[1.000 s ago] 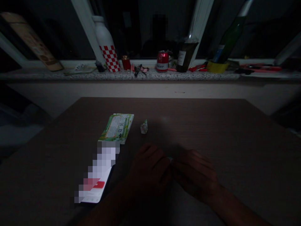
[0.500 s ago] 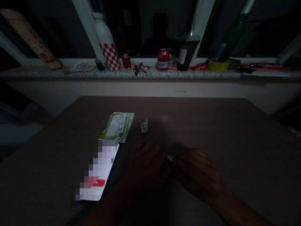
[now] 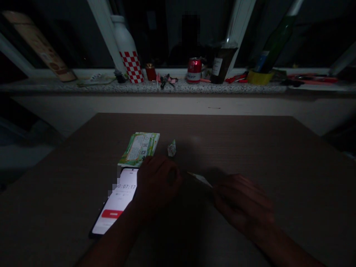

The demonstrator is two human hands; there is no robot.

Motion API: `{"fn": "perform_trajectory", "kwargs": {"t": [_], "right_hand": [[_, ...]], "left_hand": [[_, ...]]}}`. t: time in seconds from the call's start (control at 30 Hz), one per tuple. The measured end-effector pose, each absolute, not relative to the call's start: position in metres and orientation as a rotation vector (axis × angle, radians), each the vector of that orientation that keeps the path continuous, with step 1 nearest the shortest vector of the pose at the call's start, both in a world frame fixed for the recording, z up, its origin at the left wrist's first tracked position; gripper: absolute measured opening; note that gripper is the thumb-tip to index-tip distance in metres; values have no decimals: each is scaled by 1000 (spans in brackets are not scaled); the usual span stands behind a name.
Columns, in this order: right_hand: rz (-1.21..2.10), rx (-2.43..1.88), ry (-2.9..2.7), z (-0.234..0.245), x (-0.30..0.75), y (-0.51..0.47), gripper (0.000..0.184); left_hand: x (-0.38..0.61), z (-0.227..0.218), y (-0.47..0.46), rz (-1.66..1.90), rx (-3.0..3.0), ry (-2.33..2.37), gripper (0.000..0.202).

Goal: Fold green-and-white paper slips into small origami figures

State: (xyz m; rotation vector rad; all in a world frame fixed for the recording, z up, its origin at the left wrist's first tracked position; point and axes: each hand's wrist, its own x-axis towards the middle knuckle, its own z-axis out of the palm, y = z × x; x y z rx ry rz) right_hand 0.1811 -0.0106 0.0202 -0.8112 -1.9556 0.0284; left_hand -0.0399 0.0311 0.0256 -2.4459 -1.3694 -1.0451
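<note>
My right hand pinches one end of a small, narrow folded strip of paper, whose pointed tip sticks out to the left. Loosely curled, my left hand is apart from the strip, with a gap between thumb and forefinger; I see nothing held in it. Its wrist partly covers a lit phone that shows a timer. Just beyond the left hand lies a stack of green and white printed paper. A small folded paper piece stands beside that stack. Dim light hides finger detail.
The wooden table reaches a wall below a stone windowsill. Along the sill stand a checkered bottle, a red can, a dark plastic cup and a green bottle.
My left hand has come off the paper strip and moved left, over the phone's edge. My right hand keeps the strip and has shifted slightly right. More of the strip shows.
</note>
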Motion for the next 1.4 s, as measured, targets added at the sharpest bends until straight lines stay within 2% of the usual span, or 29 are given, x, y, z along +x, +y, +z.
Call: {"fn": "perform_trajectory", "kwargs": {"t": [0.1,0.2,0.37,0.43,0.57,0.8,1.0,1.13,1.3,1.4], "right_hand": [[133,-921,-1825,17,179,-12,16],[274,-1070,-1638,9,176,-14,11],[658,-1264,-1242,-3,171,-12,5],[844,-1249,-1163,-6,168,-11,8],[1003,-1220,-1220,-10,165,-10,9],[957,-1195,-1475,-12,167,-6,7],[939,-1174,-1584,-17,169,-1,3],[869,-1258,-1587,-19,175,1,9],[905,-1332,-1462,-20,178,4,17],[985,-1334,-1404,-20,177,4,19]], "left_hand": [[-37,23,28,-1203,-2555,-1582,5],[-28,19,23,-1442,-2707,-1985,25],[-16,8,18,-2495,-2945,-2154,30],[-11,5,16,-2680,-2835,-2332,34],[-4,5,10,-2514,-2628,-2763,26],[-9,2,11,-2024,-2890,-2757,20],[-13,-8,17,-1886,-2913,-2585,40],[-18,-5,15,-1462,-2808,-2090,52],[-14,4,4,-915,-3095,-1355,70],[-6,4,2,-729,-3083,-1181,60]]}}
